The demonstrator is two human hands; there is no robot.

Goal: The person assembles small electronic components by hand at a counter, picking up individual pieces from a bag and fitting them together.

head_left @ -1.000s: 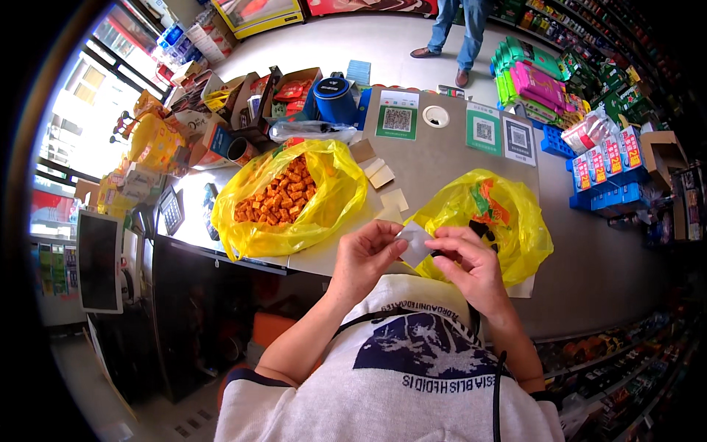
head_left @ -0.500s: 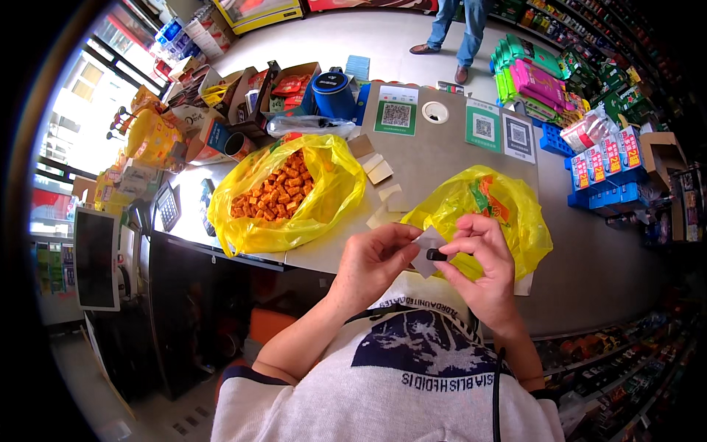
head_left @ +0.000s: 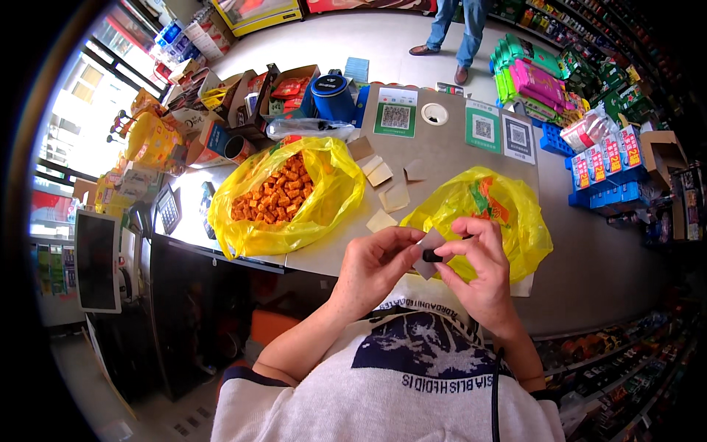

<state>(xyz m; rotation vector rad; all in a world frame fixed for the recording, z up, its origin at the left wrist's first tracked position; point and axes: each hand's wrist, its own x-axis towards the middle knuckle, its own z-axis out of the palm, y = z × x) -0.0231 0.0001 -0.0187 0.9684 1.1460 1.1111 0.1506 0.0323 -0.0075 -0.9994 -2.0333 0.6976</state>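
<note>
My left hand (head_left: 374,269) pinches a small pale paper square (head_left: 426,245) between thumb and fingers, above the counter's near edge. Close on its right, my right hand (head_left: 479,269) has its fingertips around a small black piece (head_left: 431,255) set against the paper. What kind of thing it is I cannot make out. Just behind my right hand, a yellow plastic bag (head_left: 519,236) lies on the counter with an orange and green package (head_left: 489,202) in it. To the left, another yellow bag (head_left: 335,199) stands open, full of small orange-brown cubes (head_left: 276,195).
Several paper slips (head_left: 394,197) lie between the bags on the grey counter (head_left: 574,243). Boxes of packets (head_left: 291,92) and a blue canister (head_left: 333,96) line its far left; a calculator (head_left: 169,208) is nearer. Printed code cards (head_left: 396,112) lie at the back. A person's legs (head_left: 458,33) stand beyond.
The paper and black piece have shifted slightly left, with both hands still close together. The slips on the counter have spread, one now lying farther back and to the right.
</note>
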